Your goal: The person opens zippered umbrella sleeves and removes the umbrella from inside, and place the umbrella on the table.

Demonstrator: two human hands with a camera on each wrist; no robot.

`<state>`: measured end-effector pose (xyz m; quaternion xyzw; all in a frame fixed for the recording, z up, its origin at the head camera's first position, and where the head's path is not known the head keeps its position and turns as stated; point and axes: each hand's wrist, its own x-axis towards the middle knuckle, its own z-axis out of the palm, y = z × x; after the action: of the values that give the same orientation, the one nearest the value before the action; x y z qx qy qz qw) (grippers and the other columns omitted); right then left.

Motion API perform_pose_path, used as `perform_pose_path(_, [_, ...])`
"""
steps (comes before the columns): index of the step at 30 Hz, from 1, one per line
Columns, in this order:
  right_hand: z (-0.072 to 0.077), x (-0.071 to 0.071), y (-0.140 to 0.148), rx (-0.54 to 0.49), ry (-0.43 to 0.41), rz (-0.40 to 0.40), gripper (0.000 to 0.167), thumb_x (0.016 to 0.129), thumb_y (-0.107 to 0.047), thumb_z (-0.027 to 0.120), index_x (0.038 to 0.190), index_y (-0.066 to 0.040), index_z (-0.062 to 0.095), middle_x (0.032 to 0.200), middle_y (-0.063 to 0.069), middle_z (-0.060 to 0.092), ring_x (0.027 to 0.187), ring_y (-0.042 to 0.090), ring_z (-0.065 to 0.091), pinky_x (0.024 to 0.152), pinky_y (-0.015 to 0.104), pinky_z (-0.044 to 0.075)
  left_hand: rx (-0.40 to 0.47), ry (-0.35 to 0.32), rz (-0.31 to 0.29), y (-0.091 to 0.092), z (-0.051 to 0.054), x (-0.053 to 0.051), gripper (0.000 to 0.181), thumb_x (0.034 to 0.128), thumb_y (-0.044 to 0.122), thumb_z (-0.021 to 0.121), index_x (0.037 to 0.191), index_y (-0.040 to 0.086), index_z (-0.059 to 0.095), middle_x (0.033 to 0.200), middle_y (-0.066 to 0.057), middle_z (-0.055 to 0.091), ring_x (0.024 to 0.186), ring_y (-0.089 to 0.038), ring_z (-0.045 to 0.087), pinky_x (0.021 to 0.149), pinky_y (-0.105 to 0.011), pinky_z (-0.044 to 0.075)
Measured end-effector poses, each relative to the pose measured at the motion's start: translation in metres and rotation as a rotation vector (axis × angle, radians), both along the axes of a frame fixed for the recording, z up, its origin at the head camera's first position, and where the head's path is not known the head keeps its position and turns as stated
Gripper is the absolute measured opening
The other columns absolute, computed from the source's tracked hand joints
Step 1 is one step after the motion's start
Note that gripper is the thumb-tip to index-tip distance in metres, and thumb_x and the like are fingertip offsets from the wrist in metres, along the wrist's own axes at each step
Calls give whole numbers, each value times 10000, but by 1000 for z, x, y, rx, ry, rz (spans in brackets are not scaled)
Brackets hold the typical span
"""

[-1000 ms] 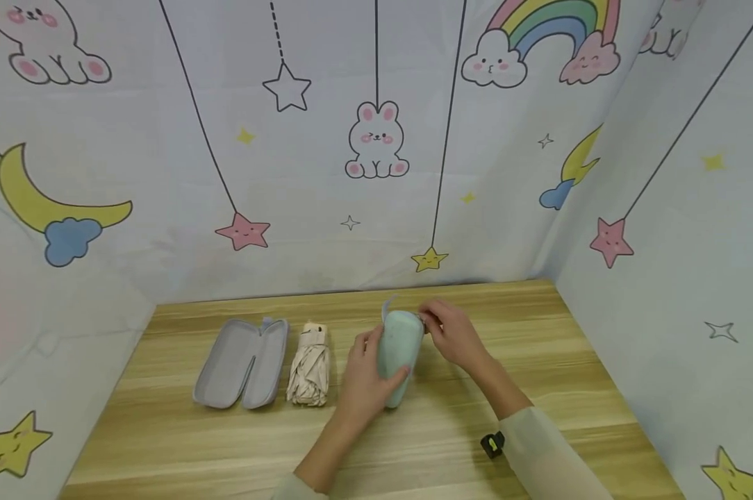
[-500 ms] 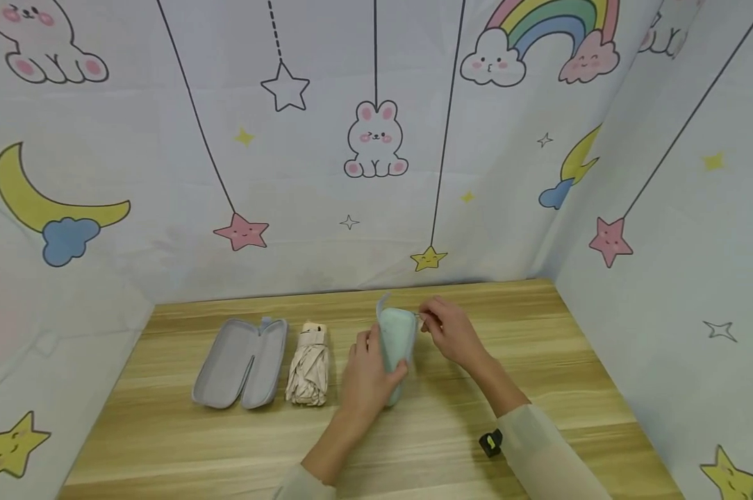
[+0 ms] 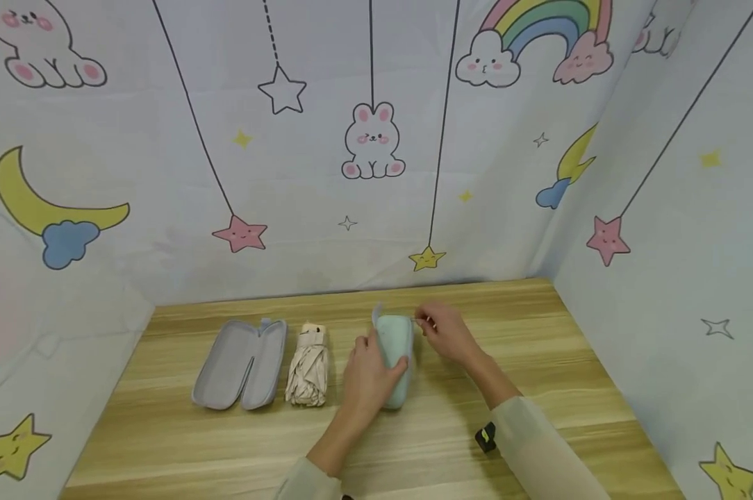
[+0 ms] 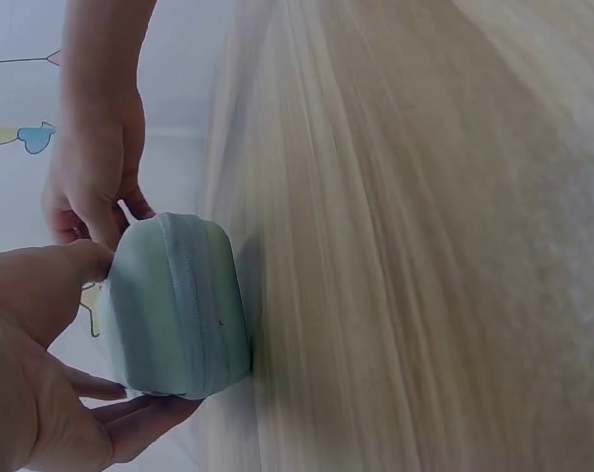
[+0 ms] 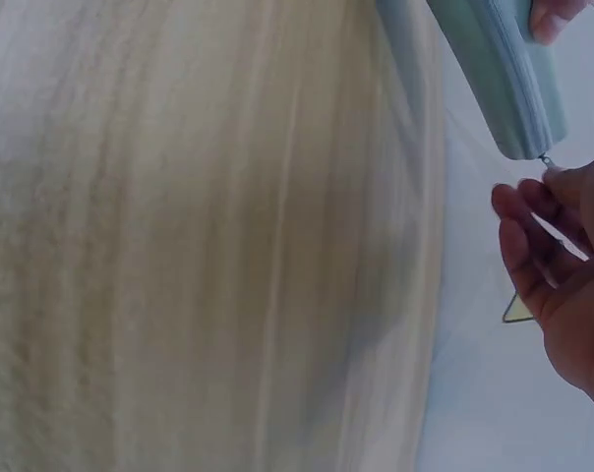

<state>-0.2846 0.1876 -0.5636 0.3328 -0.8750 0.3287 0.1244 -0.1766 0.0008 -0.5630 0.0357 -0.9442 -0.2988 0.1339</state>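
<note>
A mint-green zippered case (image 3: 394, 340) sits on the table with a grey-blue loop (image 3: 378, 314) at its far end. My left hand (image 3: 368, 371) grips it across the sides; in the left wrist view its thumb and fingers lie on opposite sides, and the zipper band (image 4: 191, 295) appears closed on the end facing that camera. At the far right corner of the case, my right hand (image 3: 447, 332) pinches a small zipper pull (image 5: 546, 160) between thumb and finger, its other fingers loosely bent. Part of the case is hidden behind my left hand.
On the left, a grey case (image 3: 226, 364) lies spread open, beside a crumpled beige bundle with a band (image 3: 308, 368). A small black object with a yellow-green mark (image 3: 485, 437) lies by my right sleeve. Printed cloth walls (image 3: 326, 264) border the wooden table (image 3: 183, 458).
The green case has swung from a slant to nearly straight, its far end shifting left. My right hand has moved slightly left, still at the far right corner.
</note>
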Motion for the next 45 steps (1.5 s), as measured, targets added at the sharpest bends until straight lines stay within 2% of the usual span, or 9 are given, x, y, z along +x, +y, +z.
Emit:
perform_pose_path(5, [-18,-2,0,97,-88,-14,95,1006,-16,682,949,-91,698,817,-41,636,740,127,571,692,322,508,-56,-88,-6,1,-5,-1,744,890,515,808,1299,-78,621,1063,-221,636,875,-385,678,706,-508,574])
perform_pose_path(9, [-21,-2,0,112,-153,-12,107,1008,-19,661,945,-104,671,819,-38,613,751,128,556,697,332,499,-74,-120,-19,1,-3,-5,723,886,519,807,1263,-74,634,1015,-205,630,850,-373,674,691,-503,566])
perform_pose_path(13, [-16,-6,-1,143,-139,-2,114,984,-32,672,920,-124,651,809,-38,593,745,131,544,691,332,493,-100,-123,-38,-1,1,-9,696,889,515,808,1228,-68,638,1000,-205,625,838,-374,671,683,-504,565])
perform_pose_path(20, [-9,-12,-4,263,-98,41,193,945,-34,680,813,-146,596,707,-68,509,657,118,483,621,309,437,-169,-105,-76,2,5,-10,669,914,511,799,1198,-75,643,1020,-224,641,851,-394,684,692,-506,582])
perform_pose_path(25, [-12,-14,1,218,-107,77,178,942,33,674,837,-103,628,749,-44,546,711,146,512,676,347,467,-215,-102,-68,5,4,-11,694,925,518,786,1221,-93,644,1037,-234,653,863,-402,691,689,-499,592])
perform_pose_path(30, [-19,-14,8,162,-171,90,112,962,11,688,901,-83,688,799,-45,611,751,134,558,707,355,499,-223,-113,-67,7,2,-12,722,923,515,787,1244,-114,635,1044,-242,657,877,-405,689,702,-497,594])
perform_pose_path(45, [-32,-3,16,79,-210,55,107,1030,-55,658,949,-125,666,817,-58,607,745,111,537,695,322,472,-230,-97,-67,8,-1,-7,696,924,515,789,1194,-112,650,999,-238,653,842,-406,690,664,-492,593])
